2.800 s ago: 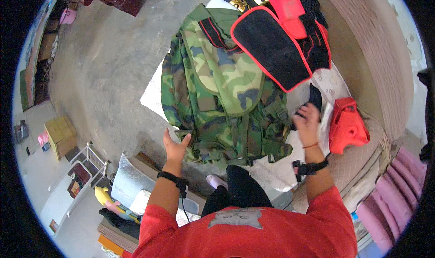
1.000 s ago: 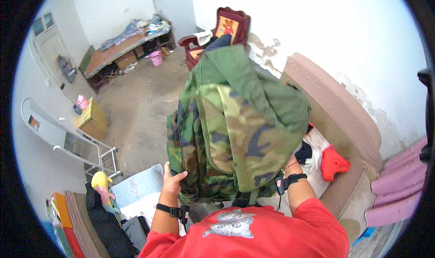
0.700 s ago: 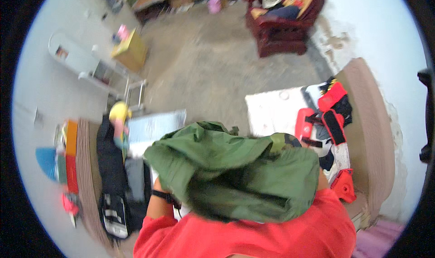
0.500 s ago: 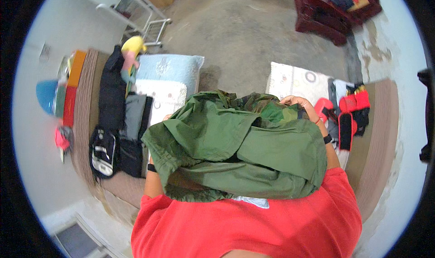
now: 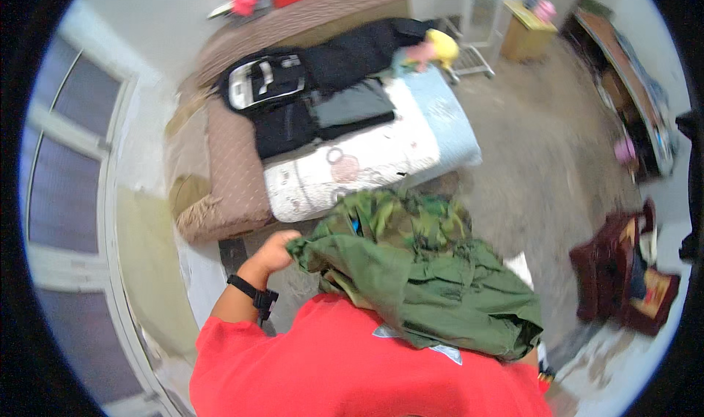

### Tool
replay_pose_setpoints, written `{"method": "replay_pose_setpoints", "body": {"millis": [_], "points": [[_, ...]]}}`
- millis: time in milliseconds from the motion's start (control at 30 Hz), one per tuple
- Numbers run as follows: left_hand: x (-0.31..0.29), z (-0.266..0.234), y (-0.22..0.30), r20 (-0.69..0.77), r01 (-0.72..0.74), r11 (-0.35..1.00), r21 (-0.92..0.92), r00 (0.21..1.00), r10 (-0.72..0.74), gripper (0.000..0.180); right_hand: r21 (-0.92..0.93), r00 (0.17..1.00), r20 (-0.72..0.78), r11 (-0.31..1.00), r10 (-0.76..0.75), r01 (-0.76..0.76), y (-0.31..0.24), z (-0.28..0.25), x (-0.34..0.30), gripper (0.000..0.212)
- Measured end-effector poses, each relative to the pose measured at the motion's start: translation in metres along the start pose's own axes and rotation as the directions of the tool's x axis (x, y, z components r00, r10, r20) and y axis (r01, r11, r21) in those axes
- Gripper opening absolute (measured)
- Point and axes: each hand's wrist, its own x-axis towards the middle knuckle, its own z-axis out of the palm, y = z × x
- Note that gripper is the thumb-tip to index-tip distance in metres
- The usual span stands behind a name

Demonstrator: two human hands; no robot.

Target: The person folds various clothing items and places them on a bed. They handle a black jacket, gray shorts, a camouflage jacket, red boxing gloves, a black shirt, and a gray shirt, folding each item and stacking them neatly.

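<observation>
In front of my red shirt hangs a green garment [image 5: 447,278], with camouflage cloth [image 5: 411,215] showing along its far side. It looks turned inside out, and its exact kind is unclear. My left hand [image 5: 277,250], with a black band on the wrist, is closed on the garment's left corner. The right side of the cloth is held up, but my right hand is hidden by it; only a sliver of forearm shows at the lower right.
A brown sofa [image 5: 231,153] ahead on the left bears a black backpack [image 5: 268,83], dark folded clothes [image 5: 352,105], a white patterned cushion [image 5: 359,160] and a pale blue cushion [image 5: 447,124]. Dark red wooden furniture [image 5: 598,270] stands at right. A yellow cabinet [image 5: 528,39] is farther back.
My view and body have turned left, so the sofa with the backpack now lies ahead. The garment has come along, bunched more loosely. My right hand has gone out of sight behind it.
</observation>
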Motion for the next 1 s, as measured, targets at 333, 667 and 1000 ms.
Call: {"method": "replay_pose_setpoints", "body": {"millis": [333, 667, 1000], "points": [[-0.019, -0.039, -0.038, 0.018, 0.118, 0.877, -0.465, 0.992, -0.124, 0.056, -0.292, 0.991, 0.107, 0.955, 0.082, -0.047, 0.07, 0.087, 0.071, 0.014], [-0.013, -0.176, -0.086, -0.445, -0.306, 0.944, -0.123, 0.867, 0.223, 0.046, -0.424, 0.882, 0.463, 0.853, -0.085, 0.305, 0.03, 0.259, 0.133, 0.014], [0.033, -0.197, -0.101, -0.599, 0.027, 0.993, 0.111, 0.8, 0.046, 0.037, -0.521, 0.545, 0.813, 0.677, 0.206, 0.52, 0.034, 0.398, 0.235, 0.031]]}}
